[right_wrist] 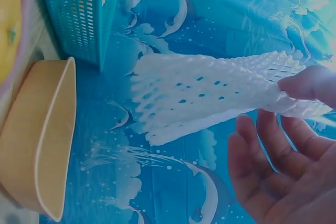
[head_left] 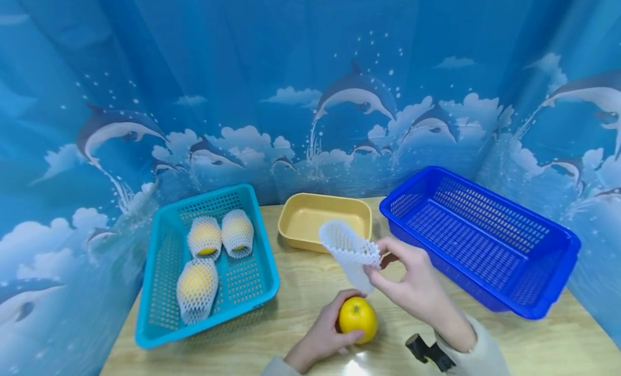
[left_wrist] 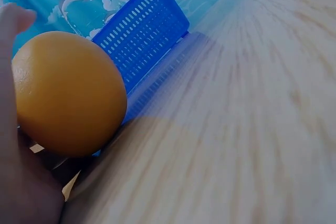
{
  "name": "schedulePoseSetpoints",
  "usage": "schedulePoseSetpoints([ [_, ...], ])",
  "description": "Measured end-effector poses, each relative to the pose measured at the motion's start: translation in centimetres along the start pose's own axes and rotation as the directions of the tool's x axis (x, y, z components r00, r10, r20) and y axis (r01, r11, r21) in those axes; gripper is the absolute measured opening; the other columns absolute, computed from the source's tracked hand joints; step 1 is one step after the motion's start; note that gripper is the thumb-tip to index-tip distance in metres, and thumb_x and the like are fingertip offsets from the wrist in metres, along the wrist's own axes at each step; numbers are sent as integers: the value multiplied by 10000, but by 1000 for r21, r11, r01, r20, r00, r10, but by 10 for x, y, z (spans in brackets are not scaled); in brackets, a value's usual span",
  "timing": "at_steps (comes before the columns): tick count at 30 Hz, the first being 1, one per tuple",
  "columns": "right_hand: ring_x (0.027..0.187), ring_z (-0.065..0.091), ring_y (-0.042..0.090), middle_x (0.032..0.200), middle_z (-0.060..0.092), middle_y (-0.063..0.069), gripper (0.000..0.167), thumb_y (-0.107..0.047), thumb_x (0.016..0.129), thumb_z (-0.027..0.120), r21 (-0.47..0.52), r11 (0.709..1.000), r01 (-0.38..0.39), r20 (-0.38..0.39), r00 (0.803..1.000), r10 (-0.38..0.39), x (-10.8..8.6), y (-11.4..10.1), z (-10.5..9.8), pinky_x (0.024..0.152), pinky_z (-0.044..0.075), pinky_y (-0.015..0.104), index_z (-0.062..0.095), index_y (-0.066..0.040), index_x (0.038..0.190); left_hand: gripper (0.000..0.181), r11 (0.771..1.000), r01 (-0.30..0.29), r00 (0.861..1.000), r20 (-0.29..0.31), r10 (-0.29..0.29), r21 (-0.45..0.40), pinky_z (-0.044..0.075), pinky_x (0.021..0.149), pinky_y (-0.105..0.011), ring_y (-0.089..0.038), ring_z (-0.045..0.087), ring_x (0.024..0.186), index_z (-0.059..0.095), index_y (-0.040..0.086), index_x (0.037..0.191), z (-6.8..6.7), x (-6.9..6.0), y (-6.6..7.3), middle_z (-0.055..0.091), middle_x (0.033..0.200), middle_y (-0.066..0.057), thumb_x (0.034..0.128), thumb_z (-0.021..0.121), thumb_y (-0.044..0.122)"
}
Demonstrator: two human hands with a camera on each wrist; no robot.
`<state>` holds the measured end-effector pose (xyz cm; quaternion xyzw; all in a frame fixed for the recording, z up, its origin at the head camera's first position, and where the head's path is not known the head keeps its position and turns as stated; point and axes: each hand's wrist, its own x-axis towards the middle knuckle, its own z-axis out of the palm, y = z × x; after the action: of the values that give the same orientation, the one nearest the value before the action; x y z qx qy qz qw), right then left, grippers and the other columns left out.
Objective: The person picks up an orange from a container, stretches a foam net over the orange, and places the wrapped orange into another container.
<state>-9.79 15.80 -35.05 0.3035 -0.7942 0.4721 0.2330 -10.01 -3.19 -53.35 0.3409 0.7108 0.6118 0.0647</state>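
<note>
An orange (head_left: 358, 319) with its stem end up sits low over the table's front, and my left hand (head_left: 324, 333) grips it from the left. The left wrist view shows the orange (left_wrist: 71, 94) close up beside the thumb. Higher and to the right, my right hand (head_left: 412, 276) pinches a white foam net sleeve (head_left: 346, 249) between thumb and forefinger. In the right wrist view the net sleeve (right_wrist: 210, 90) hangs flattened and holds no fruit, while the other fingers of the right hand (right_wrist: 289, 156) curl loosely below it.
A teal basket (head_left: 269, 268) on the left holds three fruits in foam nets, one being a netted fruit (head_left: 196, 284) near its front. The yellow tray (head_left: 291, 238) stands at the back middle, partly behind the net. At right is a blue basket (head_left: 485, 276). A dolphin-print curtain (head_left: 291, 53) rises behind.
</note>
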Motion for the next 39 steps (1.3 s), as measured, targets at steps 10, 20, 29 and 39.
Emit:
schedulePoseSetpoints([
  [10,775,600,83,880,674,-43,325,57,736,750,-23,998,59,19,998,-58,-27,2,13,657,524,256,652,-161,957,475,984,-159,972,-190,141,-83,374,1060,-376,-195,521,1229,476,88,1402,-6,4,7,582,1334,-77,956,548,233],
  [20,808,601,67,916,662,-91,350,73,722,725,60,995,77,96,992,-83,-35,-2,24,645,535,250,668,-176,961,363,910,-96,963,-269,-17,-402,409,1051,-297,-119,568,1183,567,84,1340,-26,10,48,630,1260,62,986,540,160],
  [29,902,607,139,1022,668,1,406,83,761,743,341,939,51,245,959,-141,-36,9,26,708,548,301,666,-144,1089,408,841,-217,963,-248,102,-495,464,1008,-299,-116,561,1174,546,178,1383,-30,15,64,602,1285,28,981,599,133],
  [39,1045,592,214,1073,639,108,372,199,912,424,582,810,-75,254,963,-93,-46,22,27,932,489,332,653,-24,1102,398,779,-393,917,-270,293,-489,461,1020,-300,-172,530,1189,555,-19,1231,-26,20,73,562,1257,-60,849,619,-111],
])
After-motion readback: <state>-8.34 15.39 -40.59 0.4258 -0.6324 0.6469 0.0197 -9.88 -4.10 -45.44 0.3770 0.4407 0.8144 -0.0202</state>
